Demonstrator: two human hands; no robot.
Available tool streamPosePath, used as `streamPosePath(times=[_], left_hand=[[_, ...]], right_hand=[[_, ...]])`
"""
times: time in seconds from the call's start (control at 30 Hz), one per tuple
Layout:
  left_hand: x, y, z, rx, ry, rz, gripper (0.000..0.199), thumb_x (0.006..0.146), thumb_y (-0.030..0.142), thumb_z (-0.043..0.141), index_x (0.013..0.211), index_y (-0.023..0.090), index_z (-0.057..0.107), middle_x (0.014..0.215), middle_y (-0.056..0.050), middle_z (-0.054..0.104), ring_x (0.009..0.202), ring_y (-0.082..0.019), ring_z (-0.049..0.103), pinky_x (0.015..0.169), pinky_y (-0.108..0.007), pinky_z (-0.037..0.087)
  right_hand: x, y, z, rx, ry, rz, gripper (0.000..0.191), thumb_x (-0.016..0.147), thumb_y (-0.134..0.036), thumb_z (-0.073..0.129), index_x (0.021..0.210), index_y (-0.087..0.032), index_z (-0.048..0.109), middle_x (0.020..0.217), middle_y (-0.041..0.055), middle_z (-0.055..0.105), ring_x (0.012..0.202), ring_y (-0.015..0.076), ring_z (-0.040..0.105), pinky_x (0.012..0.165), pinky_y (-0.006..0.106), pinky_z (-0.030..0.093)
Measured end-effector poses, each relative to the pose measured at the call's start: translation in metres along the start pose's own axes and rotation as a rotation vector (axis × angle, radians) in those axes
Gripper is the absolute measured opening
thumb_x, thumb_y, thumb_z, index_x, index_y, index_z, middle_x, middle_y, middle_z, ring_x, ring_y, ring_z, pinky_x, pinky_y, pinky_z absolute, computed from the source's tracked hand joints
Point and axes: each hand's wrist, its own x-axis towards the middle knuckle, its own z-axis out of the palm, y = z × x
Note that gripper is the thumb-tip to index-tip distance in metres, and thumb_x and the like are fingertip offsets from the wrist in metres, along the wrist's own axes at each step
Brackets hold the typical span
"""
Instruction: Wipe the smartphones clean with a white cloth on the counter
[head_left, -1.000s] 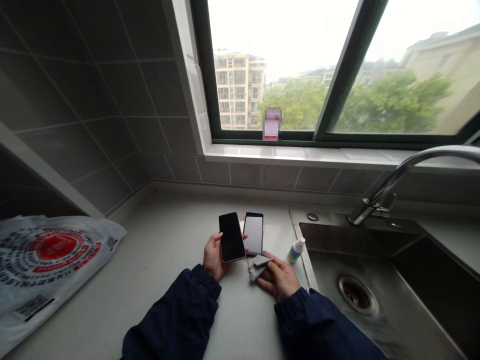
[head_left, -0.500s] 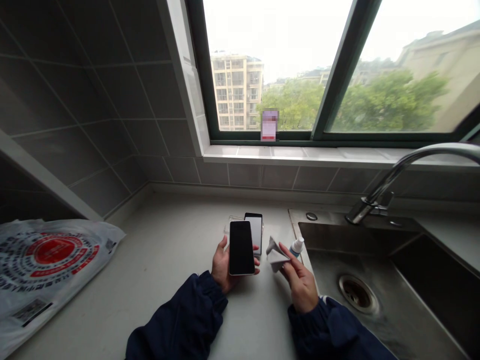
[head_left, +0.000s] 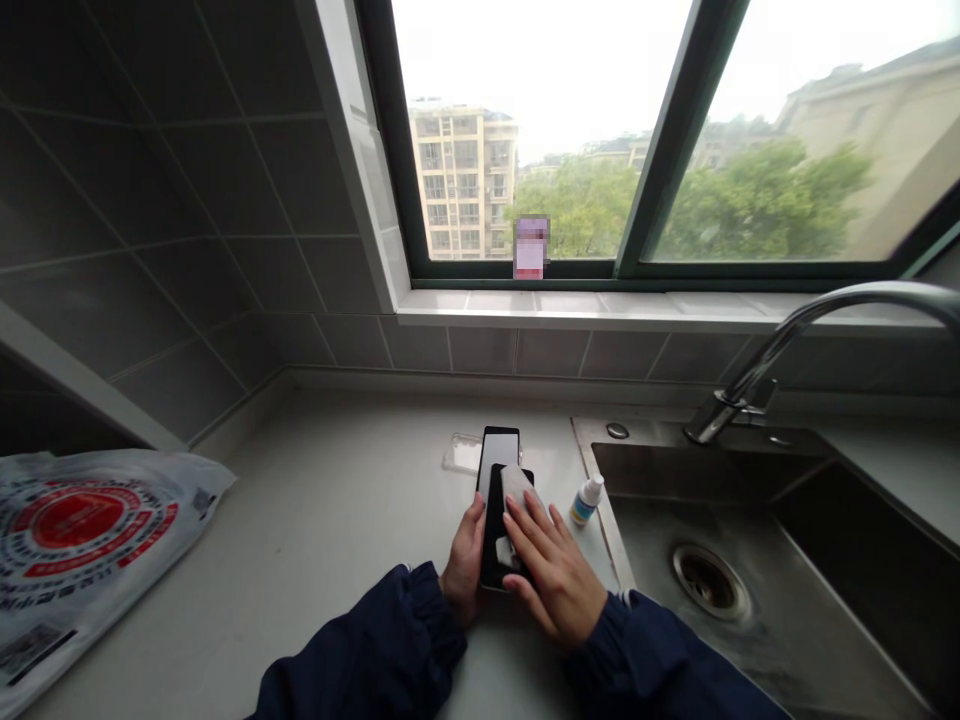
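Note:
My left hand is closed around the left side of a smartphone with a dark screen. Over that screen lies a light grey cloth, partly hidden by my fingers. My right hand holds the cloth down against the phone, its fingers stretched along it. Behind the held phone, a second phone with a pale front rests on the counter, partly covered. A clear phone case sits beside it on the left. Just right of my right hand stands a small white-capped bottle with a blue and yellow label.
To the right is a steel sink with a chrome faucet arching over it. A printed plastic bag lies on the white counter at the left. The window sill runs along the back.
My right hand has moved left and brought the cloth down onto the phone's screen. The held phone has shifted slightly right and nearer to me, and the bottle and clear case show more fully.

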Motion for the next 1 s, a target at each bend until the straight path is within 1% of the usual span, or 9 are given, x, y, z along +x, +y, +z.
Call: streamPosePath(times=[0.1,0.2,0.37,0.47,0.57,0.67,0.73,0.87,1.0], left_hand=[[0.002,-0.004,-0.002,0.036,-0.06,0.03,0.051,0.097,0.043,0.037,0.132,0.01,0.055,0.135,-0.012,0.059,0.138,-0.023,0.04,0.119,-0.035,0.019],[0.001,-0.008,-0.007,0.071,-0.097,0.044,0.052,0.095,0.046,0.042,0.131,0.011,0.057,0.14,-0.011,0.054,0.142,-0.023,0.032,0.121,-0.036,0.015],[-0.006,-0.008,-0.011,0.08,0.016,-0.011,0.057,0.091,0.056,0.044,0.117,0.01,0.067,0.13,-0.013,0.062,0.143,-0.025,0.03,0.121,-0.035,0.017],[-0.005,-0.007,-0.009,0.101,-0.055,-0.003,0.062,0.088,0.061,0.047,0.121,0.011,0.065,0.132,-0.013,0.061,0.14,-0.027,0.034,0.121,-0.038,0.016],[-0.001,-0.008,-0.009,0.218,-0.13,0.075,0.065,0.086,0.061,0.05,0.13,0.014,0.059,0.14,-0.01,0.054,0.143,-0.027,0.029,0.122,-0.038,0.011],[-0.001,-0.011,-0.01,0.357,-0.079,0.147,0.06,0.092,0.056,0.043,0.135,0.016,0.054,0.148,-0.007,0.045,0.146,-0.023,0.02,0.122,-0.035,0.003],[-0.003,-0.012,-0.01,0.411,-0.037,0.172,0.057,0.093,0.053,0.042,0.136,0.016,0.053,0.149,-0.006,0.042,0.147,-0.022,0.018,0.122,-0.035,0.002],[-0.004,-0.011,-0.011,0.411,-0.038,0.15,0.062,0.091,0.057,0.043,0.134,0.014,0.054,0.151,-0.009,0.039,0.147,-0.024,0.017,0.122,-0.036,0.004],[-0.003,-0.007,-0.009,0.299,-0.06,0.057,0.069,0.086,0.063,0.047,0.134,0.013,0.054,0.145,-0.011,0.047,0.146,-0.026,0.021,0.122,-0.038,0.008]], right_hand=[[0.007,0.004,-0.002,-0.012,-0.024,0.02,0.065,0.098,-0.035,0.044,0.153,-0.012,0.018,0.156,0.0157,0.024,0.146,0.0355,0.013,0.11,0.06,0.03],[0.014,0.002,-0.007,0.02,-0.051,0.005,0.07,0.098,-0.041,0.042,0.154,-0.011,0.012,0.157,0.0167,0.02,0.146,0.0351,0.013,0.113,0.059,0.025],[0.012,-0.01,-0.011,0.087,-0.146,-0.144,0.079,0.097,-0.05,0.044,0.154,-0.01,0.007,0.157,0.0154,0.018,0.146,0.0327,0.014,0.118,0.054,0.015],[0.008,-0.007,-0.005,0.056,-0.103,-0.096,0.076,0.098,-0.045,0.042,0.154,-0.01,0.005,0.157,0.0164,0.018,0.146,0.0323,0.015,0.117,0.053,0.018],[0.006,0.002,0.002,0.007,-0.007,-0.002,0.071,0.099,-0.039,0.039,0.155,-0.011,0.003,0.157,0.0186,0.017,0.146,0.0333,0.016,0.114,0.055,0.023],[0.006,0.007,0.006,-0.031,0.049,0.069,0.07,0.099,-0.037,0.038,0.155,-0.012,0.004,0.157,0.019,0.017,0.146,0.0347,0.016,0.112,0.058,0.025],[0.006,0.008,0.007,-0.041,0.061,0.09,0.07,0.099,-0.037,0.038,0.155,-0.012,0.005,0.157,0.019,0.017,0.146,0.0353,0.016,0.111,0.059,0.025],[0.004,0.006,0.01,-0.025,0.077,0.108,0.07,0.099,-0.037,0.038,0.155,-0.012,0.005,0.157,0.0186,0.017,0.146,0.0353,0.016,0.111,0.06,0.025],[0.003,0.004,0.009,-0.007,0.051,0.084,0.069,0.098,-0.036,0.04,0.155,-0.012,0.008,0.156,0.018,0.02,0.145,0.0346,0.018,0.112,0.061,0.02]])
